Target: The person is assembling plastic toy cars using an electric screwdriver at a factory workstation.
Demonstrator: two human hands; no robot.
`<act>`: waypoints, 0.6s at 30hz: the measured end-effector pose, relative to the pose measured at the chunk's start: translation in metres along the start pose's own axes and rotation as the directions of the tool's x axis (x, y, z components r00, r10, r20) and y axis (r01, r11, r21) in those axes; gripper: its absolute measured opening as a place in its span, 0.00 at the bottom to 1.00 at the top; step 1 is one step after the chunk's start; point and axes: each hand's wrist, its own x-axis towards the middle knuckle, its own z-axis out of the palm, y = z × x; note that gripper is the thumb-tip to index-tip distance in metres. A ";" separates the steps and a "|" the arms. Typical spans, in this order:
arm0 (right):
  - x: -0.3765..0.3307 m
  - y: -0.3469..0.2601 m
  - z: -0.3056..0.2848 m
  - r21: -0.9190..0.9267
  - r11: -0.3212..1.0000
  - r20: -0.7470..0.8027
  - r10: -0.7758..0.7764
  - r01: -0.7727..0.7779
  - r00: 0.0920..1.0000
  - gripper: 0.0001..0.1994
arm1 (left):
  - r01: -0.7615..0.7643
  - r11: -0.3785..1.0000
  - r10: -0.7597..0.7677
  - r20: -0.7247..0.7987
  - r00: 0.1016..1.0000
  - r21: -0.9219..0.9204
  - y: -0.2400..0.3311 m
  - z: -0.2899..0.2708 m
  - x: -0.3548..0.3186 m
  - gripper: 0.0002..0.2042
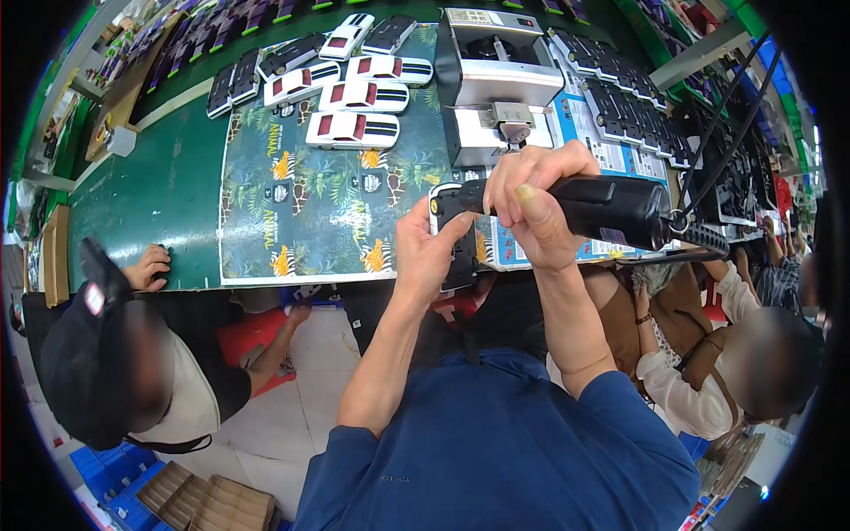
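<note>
A toy car [462, 258], its black underside up and white body showing at one end, is held at the near edge of the bench by my left hand [420, 252]. Closed around a black electric screwdriver [615, 211] is my right hand [542, 190]. The tool lies nearly level, its dark front end reaching over the car's far end. Whether the bit touches a screw is hidden. Beyond my hands stands a silver machine [482, 133], perhaps a screw feeder. Several white toy cars [357, 129] with dark stripes rest wheels-down to its left.
Toy cars with black undersides up [620, 111] form rows right of the machine; others [235, 81] sit far left. An animal-patterned sheet [332, 199] covers part of the green bench [164, 208]. A cable loops near the screwdriver. Co-workers sit left [146, 268] and right [682, 380].
</note>
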 end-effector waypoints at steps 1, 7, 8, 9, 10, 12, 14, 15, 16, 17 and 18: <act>0.000 0.000 -0.001 0.015 1.000 -0.001 0.000 0.000 1.000 0.09 | 0.027 0.999 -0.028 -0.001 1.000 -0.025 0.001 0.001 0.001 0.09; -0.019 0.005 -0.004 -0.263 0.958 0.008 0.121 -0.115 0.993 0.09 | -0.064 0.990 0.065 -0.002 0.998 0.127 -0.005 -0.013 0.004 0.15; -0.030 0.040 0.005 -0.189 0.971 -0.128 0.126 -0.149 0.984 0.12 | -0.052 0.996 0.051 0.012 0.999 0.073 0.001 -0.011 -0.005 0.16; -0.015 0.017 0.020 -0.087 0.987 -0.212 0.116 -0.137 0.970 0.17 | -0.109 0.991 0.109 0.013 0.994 0.071 0.002 -0.018 -0.008 0.16; -0.016 0.016 0.016 -0.233 0.949 -0.149 0.179 -0.210 0.973 0.13 | -0.122 0.981 0.125 -0.014 0.992 0.151 -0.007 -0.027 -0.005 0.16; -0.017 0.007 0.019 -0.093 0.985 -0.272 0.114 -0.144 0.956 0.17 | -0.091 0.980 0.091 0.007 0.996 0.176 -0.013 -0.023 0.001 0.16; -0.017 -0.005 0.011 -0.166 0.978 -0.272 0.075 -0.123 0.959 0.15 | -0.062 0.993 0.055 0.063 0.996 0.102 -0.008 -0.009 0.000 0.21; -0.014 -0.014 0.009 -0.205 0.975 -0.272 0.030 -0.089 0.962 0.14 | -0.049 0.995 0.042 0.083 0.996 0.083 -0.004 0.000 -0.002 0.21; -0.011 -0.022 0.006 -0.242 0.969 -0.270 -0.012 -0.056 0.963 0.14 | -0.036 0.997 0.029 0.101 0.995 0.065 -0.001 0.008 -0.003 0.22; -0.011 -0.025 0.005 -0.163 0.981 -0.261 0.057 -0.102 0.964 0.13 | -0.043 0.996 0.038 0.069 0.997 0.076 -0.006 0.001 -0.001 0.20; -0.010 -0.029 0.003 -0.122 0.990 -0.294 0.038 -0.076 0.955 0.13 | -0.020 0.999 0.019 0.050 0.999 0.032 -0.006 -0.004 0.002 0.18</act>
